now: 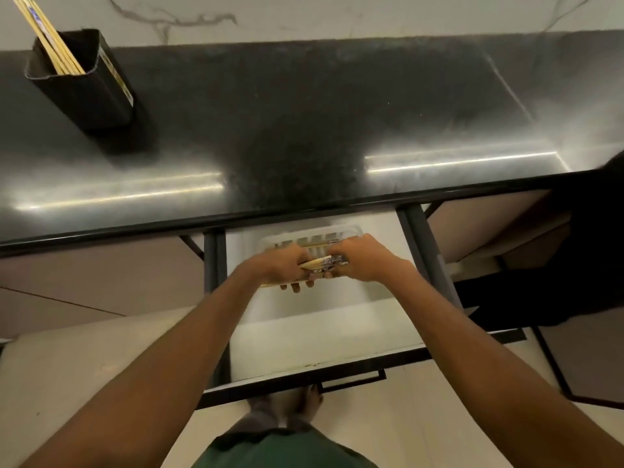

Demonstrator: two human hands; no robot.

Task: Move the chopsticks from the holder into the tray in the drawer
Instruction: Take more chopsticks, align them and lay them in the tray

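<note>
A black holder stands at the back left of the dark counter with several wooden chopsticks sticking out of it. Below the counter edge a white drawer is pulled out. A clear tray lies at its back, and one chopstick shows inside it. Over the tray, my left hand grips a bundle of chopsticks with patterned ends. My right hand holds the same bundle at its right end. The hands hide most of the tray.
The black counter top runs across the view with a marble wall behind it. The drawer's dark front with a handle is near my legs. Beige cabinet fronts flank the drawer; a dark shape stands at the right edge.
</note>
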